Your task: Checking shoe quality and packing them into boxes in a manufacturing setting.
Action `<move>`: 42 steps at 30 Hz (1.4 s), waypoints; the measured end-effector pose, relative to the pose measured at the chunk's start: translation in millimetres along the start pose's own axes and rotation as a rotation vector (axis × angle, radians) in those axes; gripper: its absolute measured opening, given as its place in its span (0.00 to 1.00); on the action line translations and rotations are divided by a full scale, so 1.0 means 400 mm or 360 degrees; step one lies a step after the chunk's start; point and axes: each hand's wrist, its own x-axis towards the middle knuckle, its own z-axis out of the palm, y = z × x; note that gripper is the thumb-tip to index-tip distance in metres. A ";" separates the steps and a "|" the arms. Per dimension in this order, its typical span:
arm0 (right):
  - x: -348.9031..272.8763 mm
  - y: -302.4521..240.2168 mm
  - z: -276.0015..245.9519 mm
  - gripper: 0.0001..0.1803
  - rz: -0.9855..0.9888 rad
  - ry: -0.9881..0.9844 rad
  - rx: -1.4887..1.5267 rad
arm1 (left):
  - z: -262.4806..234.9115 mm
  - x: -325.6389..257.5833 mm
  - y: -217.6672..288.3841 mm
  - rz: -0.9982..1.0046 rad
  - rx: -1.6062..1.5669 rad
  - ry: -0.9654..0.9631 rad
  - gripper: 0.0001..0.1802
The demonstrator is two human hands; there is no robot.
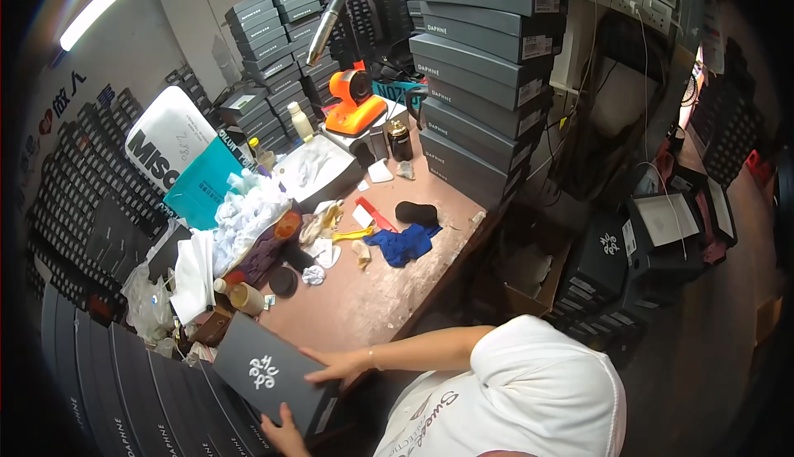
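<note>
A dark grey shoebox (273,374) with white lettering on its lid lies at the lower left, by the table's near corner. My left hand (285,436) grips its near edge, the thumb up against the lid and the other fingers partly out of view. On the box's right end rests my right hand (341,368), thumb and fingers spread over the lid's edge, holding it. The lid looks closed, and what is inside is hidden.
Grey shoeboxes stand in a tall stack (488,85) at the table's far right. A row of boxes (141,391) fills the lower left. On the pinkish table (372,300) lie a blue cloth (403,244), a dark brush (416,213), crumpled white paper (248,217) and an orange device (354,101).
</note>
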 end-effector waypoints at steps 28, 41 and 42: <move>-0.146 -0.137 -0.270 0.31 -0.0043 0.0797 -0.0904 | -0.153 0.092 0.326 0.0260 -0.1463 0.0040 0.26; -0.114 0.045 -0.127 0.41 -0.0332 0.0509 -0.1498 | 0.164 -0.036 0.140 -0.0123 -0.1114 -0.0586 0.32; -0.124 -0.002 -0.112 0.38 -0.0347 0.0457 -0.1583 | 0.214 -0.062 0.151 -0.0404 -0.1621 -0.0624 0.33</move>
